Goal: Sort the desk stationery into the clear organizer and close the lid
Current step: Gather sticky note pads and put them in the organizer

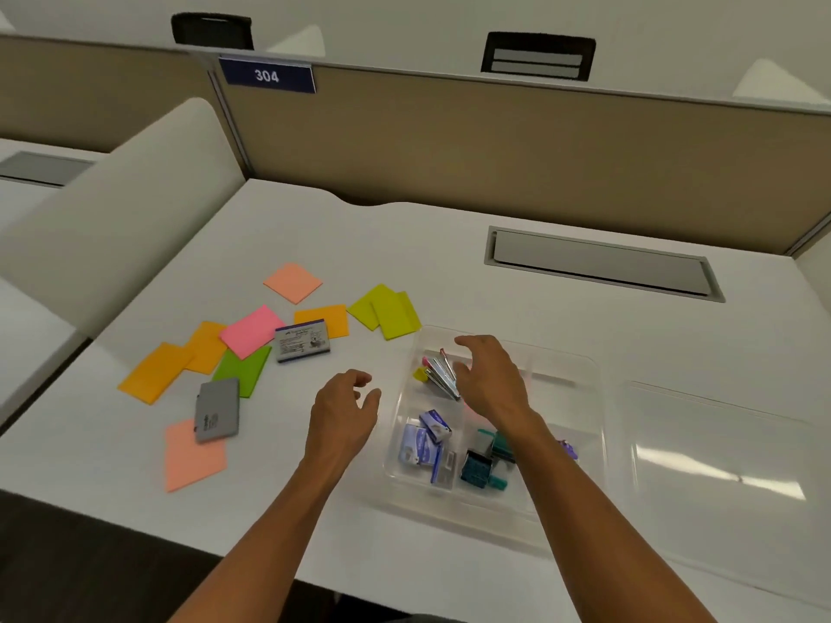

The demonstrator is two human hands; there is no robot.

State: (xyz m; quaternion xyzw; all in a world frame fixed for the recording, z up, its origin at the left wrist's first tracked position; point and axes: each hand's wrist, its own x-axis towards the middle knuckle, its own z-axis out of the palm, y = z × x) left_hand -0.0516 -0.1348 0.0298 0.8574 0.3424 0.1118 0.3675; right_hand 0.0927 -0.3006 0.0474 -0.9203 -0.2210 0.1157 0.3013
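Waiting unsorted on the left of the desk [449, 272] are coloured sticky notes [249, 330] and two small boxes [302, 340]. Nearer centre, the left hand [344, 409] is hovering, fingers spread, empty. The right hand [492, 375], fingers wide, is reaching over the partly filled clear organizer [580, 366]. Its lid [719, 465] is lying detached, far right.

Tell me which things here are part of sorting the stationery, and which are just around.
Job: clear organizer, its lid, sticky notes, gray case, labelled box, staplers.
Around: number sign, desk hatch, partition.
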